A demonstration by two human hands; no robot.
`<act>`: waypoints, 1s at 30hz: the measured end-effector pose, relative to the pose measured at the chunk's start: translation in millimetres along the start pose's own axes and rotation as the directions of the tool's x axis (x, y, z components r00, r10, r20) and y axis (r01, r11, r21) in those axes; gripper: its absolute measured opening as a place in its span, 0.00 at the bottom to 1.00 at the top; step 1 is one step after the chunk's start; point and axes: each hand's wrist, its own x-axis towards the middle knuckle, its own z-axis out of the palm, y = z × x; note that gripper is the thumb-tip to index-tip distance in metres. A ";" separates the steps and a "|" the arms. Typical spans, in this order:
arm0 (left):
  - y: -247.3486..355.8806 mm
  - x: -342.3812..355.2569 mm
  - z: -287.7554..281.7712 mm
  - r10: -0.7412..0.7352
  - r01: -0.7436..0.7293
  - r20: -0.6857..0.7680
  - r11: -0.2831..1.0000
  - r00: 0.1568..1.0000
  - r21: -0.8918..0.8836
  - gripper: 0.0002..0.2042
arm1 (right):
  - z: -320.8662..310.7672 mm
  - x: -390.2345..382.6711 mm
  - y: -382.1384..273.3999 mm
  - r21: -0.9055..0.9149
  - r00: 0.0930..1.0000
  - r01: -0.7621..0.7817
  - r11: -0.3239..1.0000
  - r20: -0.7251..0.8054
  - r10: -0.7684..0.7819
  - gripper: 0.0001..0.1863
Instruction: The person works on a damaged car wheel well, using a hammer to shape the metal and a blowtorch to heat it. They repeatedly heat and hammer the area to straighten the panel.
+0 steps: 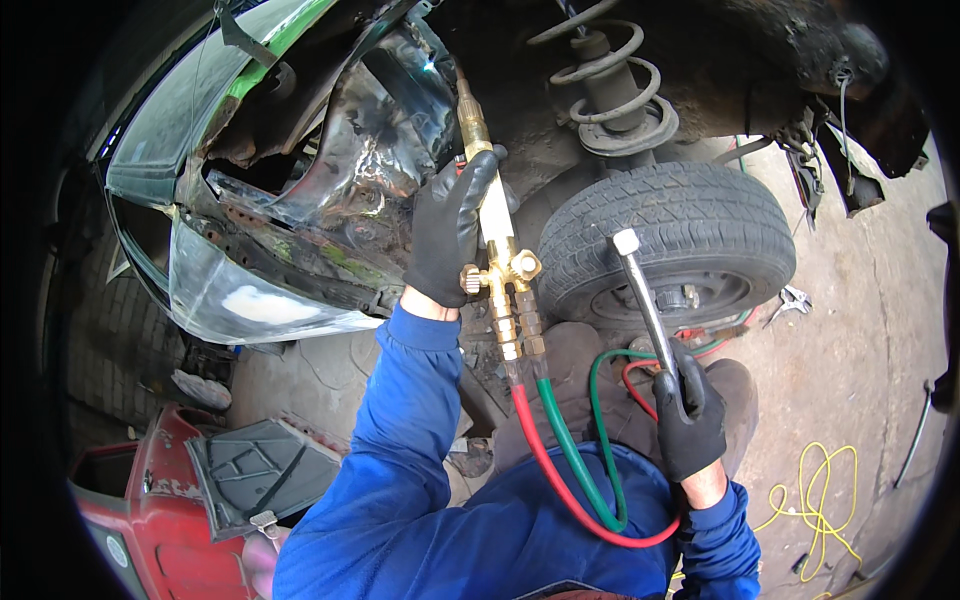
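Note:
My left hand, black-gloved, grips a brass gas torch with red and green hoses looping over my lap. Its nozzle points into the car's dented, cut inner wing; a small bluish bright spot shows on the metal near the tip. My right hand, also gloved, is closed round a steel bar with a pale squarish head, held upright before the tyre.
A coil spring strut stands above the wheel. The car's primered body panel is at left. A red car part and a dark panel lie lower left. Pliers, a yellow cord and a rod lie on the floor at right.

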 end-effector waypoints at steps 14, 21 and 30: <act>4.8 -37.4 31.8 0.059 -0.062 0.105 0.998 0.993 0.021 0.23 | 0.3 25.4 12.4 0.042 0.998 0.022 0.999 0.058 -0.024 0.22; 17.7 -48.2 47.6 0.174 -0.194 0.120 0.965 0.977 0.175 0.23 | -12.7 25.9 9.6 0.023 0.994 0.001 1.000 0.107 -0.003 0.23; -1.5 -34.7 34.8 0.074 -0.077 0.044 0.995 0.996 0.060 0.24 | -28.4 25.8 2.0 -0.157 0.989 0.055 0.986 -0.127 -0.075 0.21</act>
